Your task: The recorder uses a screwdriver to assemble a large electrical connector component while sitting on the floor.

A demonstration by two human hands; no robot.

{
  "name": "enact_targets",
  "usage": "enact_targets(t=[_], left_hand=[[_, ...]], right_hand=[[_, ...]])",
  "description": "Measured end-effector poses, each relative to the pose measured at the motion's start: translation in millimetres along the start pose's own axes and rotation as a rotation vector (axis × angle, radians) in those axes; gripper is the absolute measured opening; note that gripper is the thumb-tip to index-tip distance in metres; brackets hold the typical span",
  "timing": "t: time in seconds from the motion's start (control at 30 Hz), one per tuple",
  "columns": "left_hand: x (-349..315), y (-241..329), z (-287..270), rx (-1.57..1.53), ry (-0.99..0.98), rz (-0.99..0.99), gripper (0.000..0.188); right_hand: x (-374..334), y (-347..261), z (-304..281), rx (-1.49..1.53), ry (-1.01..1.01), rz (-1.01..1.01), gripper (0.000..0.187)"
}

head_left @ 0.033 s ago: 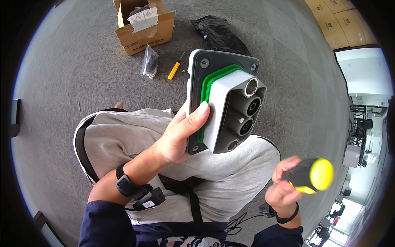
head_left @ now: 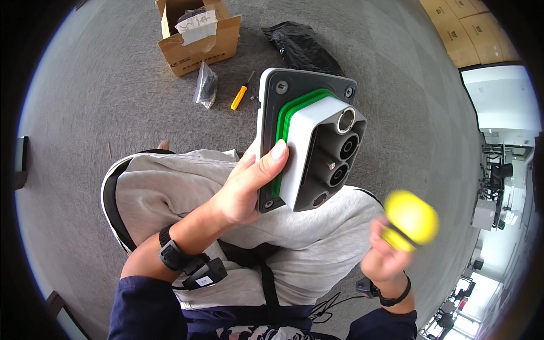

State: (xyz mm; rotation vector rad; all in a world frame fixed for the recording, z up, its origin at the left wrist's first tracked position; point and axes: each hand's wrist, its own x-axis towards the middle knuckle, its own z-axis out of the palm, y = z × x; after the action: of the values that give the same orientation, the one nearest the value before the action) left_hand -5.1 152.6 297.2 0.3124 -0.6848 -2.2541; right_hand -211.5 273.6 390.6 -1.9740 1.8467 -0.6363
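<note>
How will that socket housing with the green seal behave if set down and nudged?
The socket housing is probably stiff: it shows no bend in the left hand. Its flat plate makes rolling unlikely. Stood on the plate's edge, it might tip, since the block juts from one face.

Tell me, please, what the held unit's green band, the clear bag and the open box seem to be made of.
Green band: perhaps rubber or plastic, satin; parallel ridges alone leave it open.
Clear bag: probably thin plastic film, shiny; dark contents show through.
Open box: likely cardboard, matte brown; bent flaps suggest it.
</note>
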Motion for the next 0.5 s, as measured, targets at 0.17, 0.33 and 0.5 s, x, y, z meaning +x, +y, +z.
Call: enact_targets(t=[0.17,0.33,0.5], left_hand=[[-1.4,-1.9,-5.3,0.005,0.026,0.04,0.074],[-1.0,-3.5,-0.1,0.091,0.018,0.064,0.077],[-3.5,-14.1,-4.9,-0.061,-0.006,0.234,0.073]], right_hand=[[-3.7,-8.8,14.3,0.244,0.198,-0.102,0.032],[11.5,-10.2,18.9,-0.014,-0.095,-0.019,0.033],[-7.8,-35.6,1.2,1.054,0.085,0.283,0.048]])
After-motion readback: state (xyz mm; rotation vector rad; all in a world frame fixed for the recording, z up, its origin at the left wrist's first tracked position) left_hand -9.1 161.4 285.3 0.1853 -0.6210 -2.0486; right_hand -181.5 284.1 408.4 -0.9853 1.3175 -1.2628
